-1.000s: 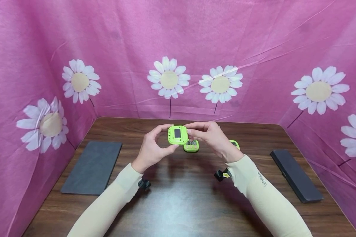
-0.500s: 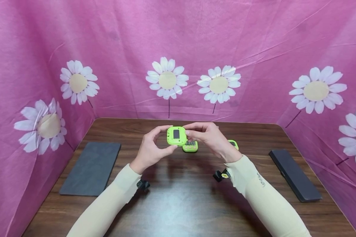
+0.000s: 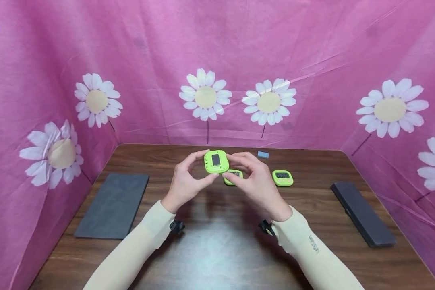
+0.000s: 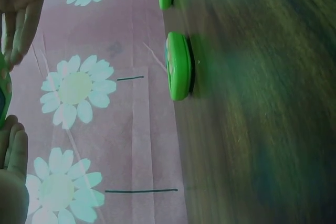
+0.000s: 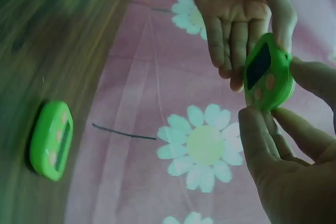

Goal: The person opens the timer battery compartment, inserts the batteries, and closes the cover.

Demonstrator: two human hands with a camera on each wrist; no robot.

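Above the table, my left hand [image 3: 186,181] and my right hand [image 3: 255,181] hold a lime-green digital timer [image 3: 220,166] between them. Its back, with a dark rectangular piece, faces the head camera; the screen and pinkish buttons of the timer [image 5: 270,81] show in the right wrist view. The left hand pinches the left side between thumb and fingers, and the right thumb and fingertips are at the right edge. A second green timer [image 3: 233,182] lies beyond, partly covered by the right hand. To its right a third green timer [image 3: 282,178] lies face up.
On the wooden table [image 3: 210,249], a dark grey flat board [image 3: 112,205] lies left and a long dark case [image 3: 362,215] lies right. A small light-blue block [image 3: 263,154] sits near the back edge. A pink flowered cloth [image 3: 235,40] encloses the back and sides.
My right hand has turned and lowered its wrist, its thumb shifting to the held timer's lower corner. The third timer and the blue block now show. The held timer has risen slightly.
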